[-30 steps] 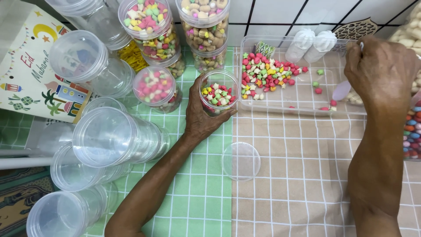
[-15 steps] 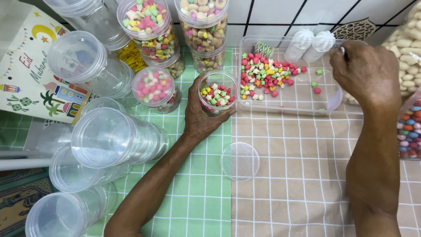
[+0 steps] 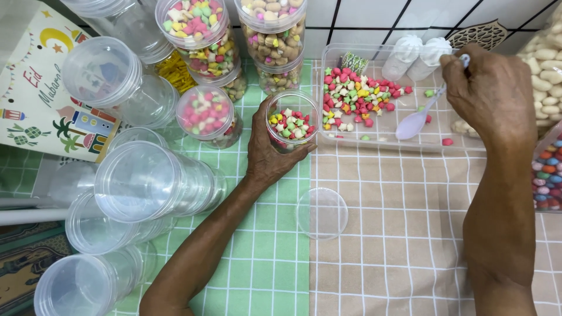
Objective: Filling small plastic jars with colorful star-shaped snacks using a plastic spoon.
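- Far left: empty clear jars (image 3: 140, 181) lie stacked on their sides on the green checked cloth (image 3: 263, 263); a printed card (image 3: 41, 88) sits behind them.
- Back centre: filled jars (image 3: 199, 26), stacked and upright, hold mixed coloured sweets.
- Left hand (image 3: 269, 149): fingers wrapped round a small open jar (image 3: 291, 124), clamped on its wall. The jar stands upright on the green cloth, just beside the tray, part filled with sweets.
- A loose lid (image 3: 321, 213) lies flat on the desk, near the left wrist and apart from the jar.
- Tray (image 3: 374, 140): clear, shallow, on the beige checked cloth. Sweets (image 3: 351, 99) heaped at its left end, a few strays at right.
- Right hand (image 3: 494, 93): fingers pinched shut on the handle of a pale purple spoon (image 3: 413, 124); bowl down in the tray, right of the heap, apparently empty.
- Risk: sweets are small and rounded, so a tilted spoon would likely shed them over the tray wall onto the cloth.
- Risk: the jar mouth is narrow; an overfull scoop could spill at the rim.
- Risk: the left elbow lies near the stacked jars; a bump could roll them.
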